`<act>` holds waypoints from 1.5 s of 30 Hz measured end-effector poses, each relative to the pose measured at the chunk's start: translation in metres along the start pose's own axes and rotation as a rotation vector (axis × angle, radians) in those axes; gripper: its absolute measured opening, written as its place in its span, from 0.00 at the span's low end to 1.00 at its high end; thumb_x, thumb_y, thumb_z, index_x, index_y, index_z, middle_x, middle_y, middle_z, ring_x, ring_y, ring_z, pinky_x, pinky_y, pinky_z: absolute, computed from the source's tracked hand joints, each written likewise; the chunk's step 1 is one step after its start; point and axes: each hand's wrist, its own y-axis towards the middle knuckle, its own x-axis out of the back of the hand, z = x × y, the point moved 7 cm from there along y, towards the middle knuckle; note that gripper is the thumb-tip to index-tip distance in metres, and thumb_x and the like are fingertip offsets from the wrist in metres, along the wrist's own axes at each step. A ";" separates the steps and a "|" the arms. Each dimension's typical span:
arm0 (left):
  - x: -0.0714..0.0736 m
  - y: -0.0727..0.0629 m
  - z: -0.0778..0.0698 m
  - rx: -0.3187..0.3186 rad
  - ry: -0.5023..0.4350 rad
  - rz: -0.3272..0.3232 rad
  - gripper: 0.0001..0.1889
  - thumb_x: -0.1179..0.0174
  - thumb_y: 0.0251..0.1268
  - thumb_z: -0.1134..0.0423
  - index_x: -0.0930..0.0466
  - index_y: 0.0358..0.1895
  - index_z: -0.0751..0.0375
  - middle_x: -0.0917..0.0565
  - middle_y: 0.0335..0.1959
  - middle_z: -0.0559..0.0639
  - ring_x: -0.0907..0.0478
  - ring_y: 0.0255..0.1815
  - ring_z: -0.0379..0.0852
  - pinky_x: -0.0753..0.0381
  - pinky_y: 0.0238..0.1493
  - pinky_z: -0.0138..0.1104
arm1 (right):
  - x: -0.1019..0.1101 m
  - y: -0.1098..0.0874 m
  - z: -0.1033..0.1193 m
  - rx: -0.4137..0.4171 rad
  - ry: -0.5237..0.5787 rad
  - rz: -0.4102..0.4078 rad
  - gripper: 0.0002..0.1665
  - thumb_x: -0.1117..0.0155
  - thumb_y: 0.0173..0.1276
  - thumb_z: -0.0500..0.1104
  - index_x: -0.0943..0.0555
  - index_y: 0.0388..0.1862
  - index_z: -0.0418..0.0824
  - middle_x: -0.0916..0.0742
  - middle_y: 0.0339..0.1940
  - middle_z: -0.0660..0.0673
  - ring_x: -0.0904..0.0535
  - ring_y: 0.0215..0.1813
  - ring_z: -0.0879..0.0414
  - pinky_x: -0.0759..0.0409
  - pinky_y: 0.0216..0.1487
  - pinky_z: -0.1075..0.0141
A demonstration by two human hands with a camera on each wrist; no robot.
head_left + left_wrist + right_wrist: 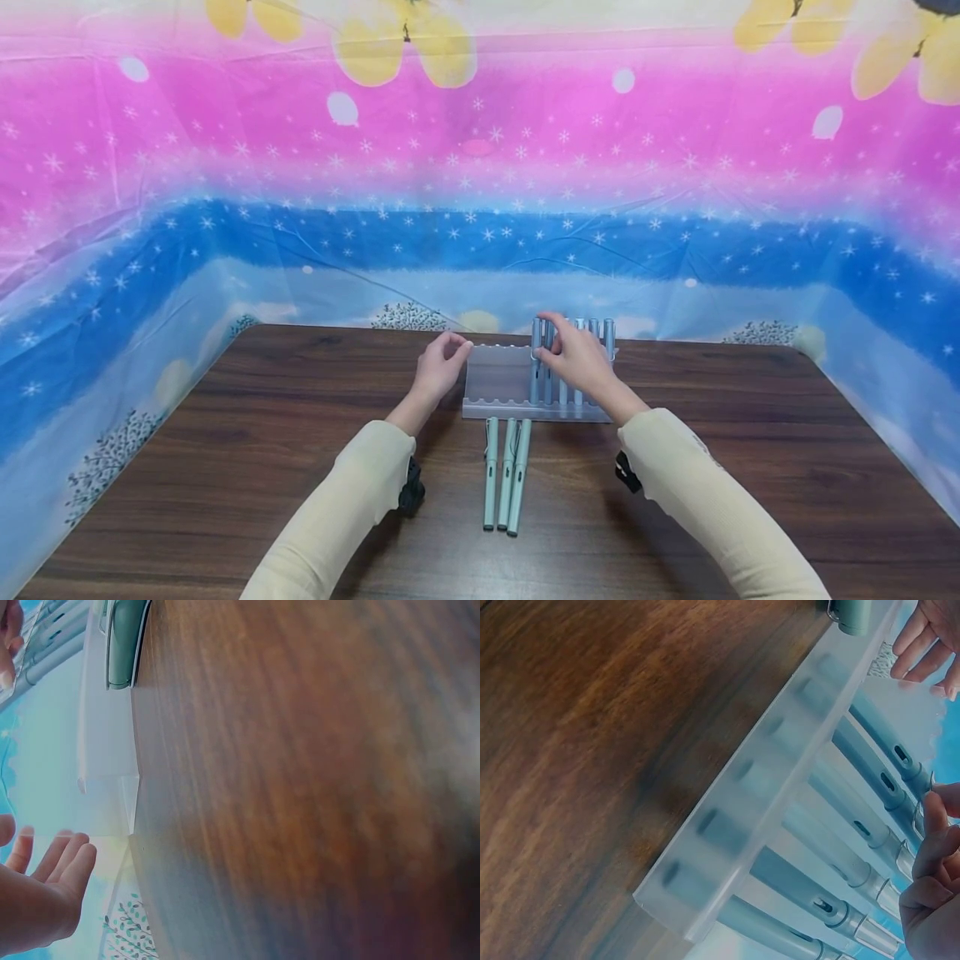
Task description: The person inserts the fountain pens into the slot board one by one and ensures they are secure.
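Observation:
A clear pen rack (497,377) stands toward the back of the table, with several blue-grey pens (844,814) upright in its right-hand slots. My right hand (579,360) is at the leftmost of these pens (535,385), pinching its cap end between thumb and forefinger. The foot of that pen sits at the rack's lower ledge. At the rack's upper left corner, my left hand (441,365) pinches the edge with thumb and forefinger. The left part of the rack holds no pens. In front of it lie three pale green pens (491,475), side by side with their clips toward the rack.
The dark wooden table (300,417) extends around the rack on both sides. Behind it hangs a pink and blue patterned cloth (480,242), also folding along the left and right. A black wrist device (411,489) shows below the left sleeve.

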 end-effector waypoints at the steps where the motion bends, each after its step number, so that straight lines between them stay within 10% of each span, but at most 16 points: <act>1: 0.000 0.000 0.000 -0.001 -0.001 0.000 0.11 0.48 0.63 0.58 0.27 0.39 0.63 0.22 0.39 0.56 0.27 0.43 0.51 0.31 0.44 0.43 | 0.000 0.000 0.000 -0.006 -0.004 0.002 0.33 0.39 0.59 0.43 0.38 0.63 0.47 0.24 0.17 0.51 0.32 0.14 0.57 0.35 0.14 0.65; 45: 0.000 0.001 0.002 0.005 0.000 0.002 0.11 0.48 0.63 0.58 0.27 0.39 0.62 0.22 0.39 0.56 0.28 0.44 0.52 0.32 0.45 0.44 | 0.002 0.000 0.000 0.009 -0.018 -0.007 0.33 0.41 0.60 0.42 0.39 0.64 0.46 0.24 0.17 0.50 0.32 0.15 0.57 0.35 0.16 0.65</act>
